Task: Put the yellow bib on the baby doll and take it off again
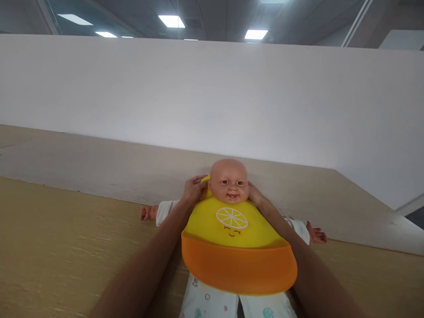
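Observation:
A baby doll (228,179) lies on its back with its arms spread wide, dressed in white clothes with a print on the trousers (212,300). Over its chest lies a yellow silicone bib (205,221) with a lemon slice and a smiling face on it, and an orange catch pocket (238,269) along the bottom. My left hand (194,190) is closed on the bib's yellow neck strap beside the doll's head. On the other side, my right hand (254,194) reaches behind the doll's neck; its fingers are hidden by the head.
The doll rests on a wood-toned surface (66,247) with a paler strip (99,163) behind it. A white wall or partition (212,97) rises close beyond the doll's head. Ceiling lights show above it.

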`<state>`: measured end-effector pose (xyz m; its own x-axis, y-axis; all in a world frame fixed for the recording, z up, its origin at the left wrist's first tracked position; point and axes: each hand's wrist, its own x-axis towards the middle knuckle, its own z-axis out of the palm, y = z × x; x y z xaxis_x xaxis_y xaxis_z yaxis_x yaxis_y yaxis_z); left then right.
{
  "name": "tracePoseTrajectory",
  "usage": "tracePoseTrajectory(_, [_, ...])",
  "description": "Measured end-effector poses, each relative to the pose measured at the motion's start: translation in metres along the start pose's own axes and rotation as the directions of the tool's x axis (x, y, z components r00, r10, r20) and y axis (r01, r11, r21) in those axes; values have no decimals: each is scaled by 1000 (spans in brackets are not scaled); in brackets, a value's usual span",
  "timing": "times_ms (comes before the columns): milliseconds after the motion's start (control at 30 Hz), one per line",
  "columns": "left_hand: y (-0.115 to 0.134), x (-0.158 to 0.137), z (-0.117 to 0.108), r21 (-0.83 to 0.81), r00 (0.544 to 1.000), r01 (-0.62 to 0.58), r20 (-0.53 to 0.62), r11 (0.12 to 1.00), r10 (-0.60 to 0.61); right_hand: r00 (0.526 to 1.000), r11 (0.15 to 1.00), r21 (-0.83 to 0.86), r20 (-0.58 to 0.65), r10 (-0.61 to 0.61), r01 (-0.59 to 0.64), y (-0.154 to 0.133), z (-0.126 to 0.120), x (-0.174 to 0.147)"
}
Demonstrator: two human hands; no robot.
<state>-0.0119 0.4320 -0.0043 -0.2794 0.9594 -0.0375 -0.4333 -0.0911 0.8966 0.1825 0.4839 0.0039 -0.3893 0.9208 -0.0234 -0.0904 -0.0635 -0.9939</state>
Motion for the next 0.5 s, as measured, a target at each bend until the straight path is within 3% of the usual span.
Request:
tracePoseTrajectory(267, [-1, -1, 2, 67, 995, 80, 48, 995, -83, 1000, 1000, -1, 4, -4, 4, -6, 3, -3])
tracePoseTrajectory(367, [2, -3, 3, 124, 997, 73, 27, 990, -77, 1000, 999, -45, -7, -16, 16, -5, 1, -2])
tracePoseTrajectory(500, [5, -5, 6, 71, 999, 40, 18, 997, -41, 998, 990, -128, -30, -63, 58, -5, -2, 0])
